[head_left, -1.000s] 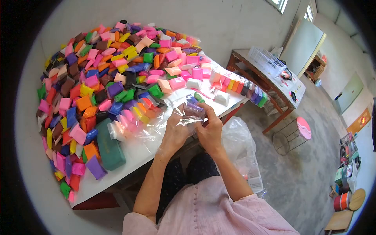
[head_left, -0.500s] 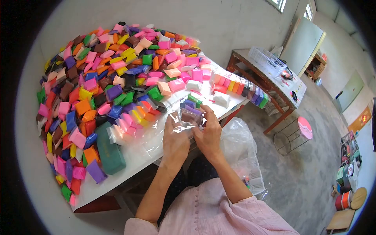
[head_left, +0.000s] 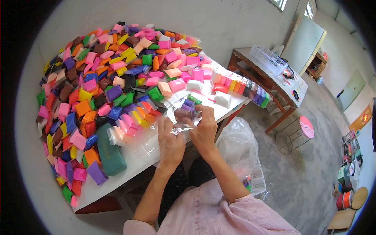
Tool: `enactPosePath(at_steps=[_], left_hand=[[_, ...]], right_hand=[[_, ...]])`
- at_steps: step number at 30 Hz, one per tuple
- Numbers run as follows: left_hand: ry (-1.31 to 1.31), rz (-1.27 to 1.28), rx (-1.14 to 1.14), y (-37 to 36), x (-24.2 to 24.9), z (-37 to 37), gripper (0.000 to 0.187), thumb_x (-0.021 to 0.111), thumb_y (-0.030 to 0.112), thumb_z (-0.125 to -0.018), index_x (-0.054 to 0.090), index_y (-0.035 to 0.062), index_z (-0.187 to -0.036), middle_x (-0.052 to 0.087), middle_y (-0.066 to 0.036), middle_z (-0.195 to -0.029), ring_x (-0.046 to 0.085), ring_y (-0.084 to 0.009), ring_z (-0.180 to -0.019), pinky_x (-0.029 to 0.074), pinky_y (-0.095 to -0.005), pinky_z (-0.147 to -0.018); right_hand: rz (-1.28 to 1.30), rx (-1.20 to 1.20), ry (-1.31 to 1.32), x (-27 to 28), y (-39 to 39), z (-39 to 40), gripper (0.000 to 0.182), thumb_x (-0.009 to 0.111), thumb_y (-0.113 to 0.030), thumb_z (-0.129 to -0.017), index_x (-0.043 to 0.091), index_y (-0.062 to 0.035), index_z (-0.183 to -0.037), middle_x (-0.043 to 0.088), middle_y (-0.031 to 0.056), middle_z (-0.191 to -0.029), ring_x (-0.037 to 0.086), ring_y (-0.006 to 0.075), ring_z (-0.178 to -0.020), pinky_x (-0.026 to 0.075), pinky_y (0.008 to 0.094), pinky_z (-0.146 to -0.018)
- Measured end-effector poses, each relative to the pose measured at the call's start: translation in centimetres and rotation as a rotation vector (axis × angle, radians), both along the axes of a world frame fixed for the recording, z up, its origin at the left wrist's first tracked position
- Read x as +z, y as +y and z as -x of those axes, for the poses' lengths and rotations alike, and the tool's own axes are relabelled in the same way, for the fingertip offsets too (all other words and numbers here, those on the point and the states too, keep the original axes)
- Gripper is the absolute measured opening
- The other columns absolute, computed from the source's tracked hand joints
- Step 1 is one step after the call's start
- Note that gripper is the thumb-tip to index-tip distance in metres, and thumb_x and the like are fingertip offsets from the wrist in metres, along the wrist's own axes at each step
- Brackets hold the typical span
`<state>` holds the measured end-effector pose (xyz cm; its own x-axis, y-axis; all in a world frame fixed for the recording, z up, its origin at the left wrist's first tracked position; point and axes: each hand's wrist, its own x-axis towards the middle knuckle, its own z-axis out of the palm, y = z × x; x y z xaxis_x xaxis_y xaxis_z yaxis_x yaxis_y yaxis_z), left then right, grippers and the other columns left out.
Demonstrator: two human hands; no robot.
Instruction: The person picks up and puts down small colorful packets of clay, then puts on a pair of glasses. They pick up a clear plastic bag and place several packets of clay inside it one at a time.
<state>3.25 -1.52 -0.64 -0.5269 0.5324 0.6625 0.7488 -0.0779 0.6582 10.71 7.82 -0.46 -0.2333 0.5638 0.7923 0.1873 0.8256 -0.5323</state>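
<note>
- A person in a pale pink button-front top (head_left: 203,207) works with both hands at a white surface (head_left: 135,161) crowded with brightly coloured packets.
- The left hand (head_left: 171,144) is curled, thumb and fingers closed on a piece of clear plastic film (head_left: 183,127).
- The right hand (head_left: 203,131) is bent inward opposite it, fingertips pinching the same film, which is spread between the two hands at the surface's near edge.
- Purple and green packets (head_left: 189,105) show just beyond the film; whether any lie inside it cannot be told.
- To the left of the hands, a row of packets in clear wrapping (head_left: 135,120) rests beside a dark green case (head_left: 111,149).
- A broad heap of packets (head_left: 103,78) in pink, orange, brown, blue and yellow covers the far left side.
- Farther right, a second wrapped row (head_left: 240,87) runs to the surface's corner, near a white packet (head_left: 222,99).
- Below, on the right, a clear plastic bag (head_left: 237,137) sits against a white basket (head_left: 258,178).
- A pink-topped stool (head_left: 306,126) stands apart on the grey floor (head_left: 290,176).
</note>
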Motion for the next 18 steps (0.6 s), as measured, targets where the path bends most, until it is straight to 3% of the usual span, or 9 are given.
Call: enactPosePath(at_steps=[5, 8, 11, 12, 15, 16, 18], left_hand=[[0.030, 0.022, -0.107, -0.5, 0.9, 0.6, 0.036, 0.052, -0.004, -0.084, 0.053, -0.0053, -0.120, 0.056, -0.023, -0.115, 0.054, -0.0383, -0.109, 0.043, -0.0439, -0.095], [0.053, 0.021, -0.026, 0.0, -0.6, 0.7, 0.039, 0.053, -0.002, -0.084, 0.052, -0.0052, -0.122, 0.056, -0.023, -0.116, 0.054, -0.0392, -0.109, 0.042, -0.0443, -0.097], [0.063, 0.086, -0.065, -0.2, -0.3, 0.4, 0.041, 0.051, 0.003, -0.084, 0.049, -0.0109, -0.122, 0.053, -0.026, -0.118, 0.049, -0.0402, -0.114, 0.039, -0.0465, -0.100], [0.067, 0.096, -0.058, -0.2, -0.2, 0.3, 0.041, 0.052, 0.004, -0.084, 0.049, -0.0111, -0.122, 0.052, -0.026, -0.119, 0.049, -0.0402, -0.114, 0.040, -0.0466, -0.100], [0.153, 0.114, -0.018, -0.1, -0.5, 0.2, 0.042, 0.057, 0.006, -0.084, 0.049, -0.0104, -0.122, 0.052, -0.027, -0.119, 0.049, -0.0412, -0.112, 0.040, -0.0478, -0.098], [0.228, 0.112, 0.013, 0.2, -1.3, 0.4, 0.042, 0.060, 0.006, -0.084, 0.050, -0.0094, -0.122, 0.052, -0.027, -0.119, 0.050, -0.0422, -0.110, 0.041, -0.0489, -0.096], [0.280, 0.097, 0.045, 0.5, -1.5, 0.3, 0.043, 0.064, 0.007, -0.084, 0.050, -0.0087, -0.121, 0.051, -0.027, -0.117, 0.050, -0.0437, -0.106, 0.041, -0.0502, -0.093]], right_hand=[[0.178, 0.147, 0.008, -0.5, -0.2, 0.1, 0.043, 0.079, -0.003, -0.069, 0.057, 0.0010, -0.107, 0.059, 0.0144, -0.100, 0.063, 0.0290, -0.085, 0.053, 0.0354, -0.069], [0.138, 0.326, 0.051, -0.2, 0.0, -1.0, 0.037, 0.074, -0.001, -0.073, 0.056, 0.0022, -0.104, 0.058, 0.0173, -0.102, 0.064, 0.0296, -0.085, 0.056, 0.0332, -0.067], [0.239, 0.317, 0.022, -0.1, 0.1, -2.4, 0.031, 0.073, 0.001, -0.074, 0.058, 0.0036, -0.101, 0.059, 0.0151, -0.103, 0.066, 0.0252, -0.084, 0.058, 0.0298, -0.071], [0.248, 0.315, 0.052, -0.1, 0.2, -2.6, 0.029, 0.073, 0.001, -0.075, 0.060, 0.0031, -0.101, 0.060, 0.0138, -0.100, 0.065, 0.0224, -0.076, 0.056, 0.0304, -0.064], [0.270, 0.112, 0.067, 0.4, 0.7, -2.9, 0.029, 0.073, 0.001, -0.076, 0.060, 0.0027, -0.102, 0.060, 0.0134, -0.097, 0.064, 0.0198, -0.070, 0.052, 0.0300, -0.058], [0.302, 0.050, 0.078, 1.0, 1.0, -2.9, 0.028, 0.072, 0.000, -0.077, 0.060, 0.0033, -0.103, 0.060, 0.0131, -0.093, 0.063, 0.0182, -0.069, 0.049, 0.0313, -0.053], [0.222, 0.025, 0.079, 0.8, 3.2, -2.4, 0.029, 0.069, -0.006, -0.082, 0.059, 0.0045, -0.107, 0.063, 0.0160, -0.097, 0.064, 0.0211, -0.069, 0.050, 0.0356, -0.058]])
